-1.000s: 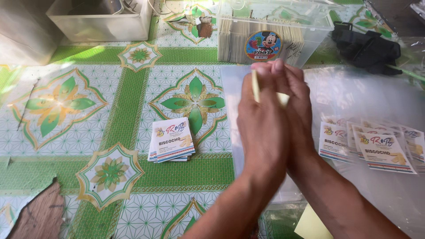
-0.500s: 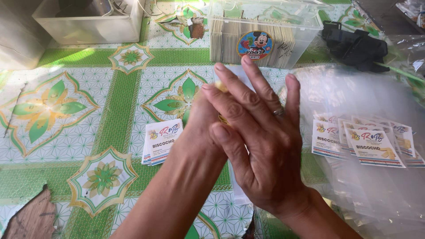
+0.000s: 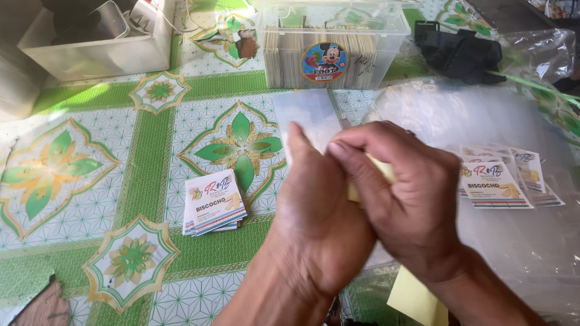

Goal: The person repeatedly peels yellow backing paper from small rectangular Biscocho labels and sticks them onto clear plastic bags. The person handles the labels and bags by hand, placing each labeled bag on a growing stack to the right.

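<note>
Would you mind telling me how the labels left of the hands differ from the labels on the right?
The left labels sit in one fairly neat stack on the bare patterned tablecloth; the right labels are fanned out, overlapping, on clear plastic sheeting. Both sets look like the same small printed cards with striped lower edges.

Glossy clear plastic bag (image 3: 311, 115), seemingly paper label stack (image 3: 213, 202), smooth patterned vinyl tablecloth (image 3: 121, 181).

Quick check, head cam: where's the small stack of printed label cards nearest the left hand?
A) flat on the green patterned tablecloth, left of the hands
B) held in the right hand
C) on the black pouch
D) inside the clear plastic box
A: the stack of printed label cards lies flat on the green patterned tablecloth, just left of the left hand and untouched by it.
</note>
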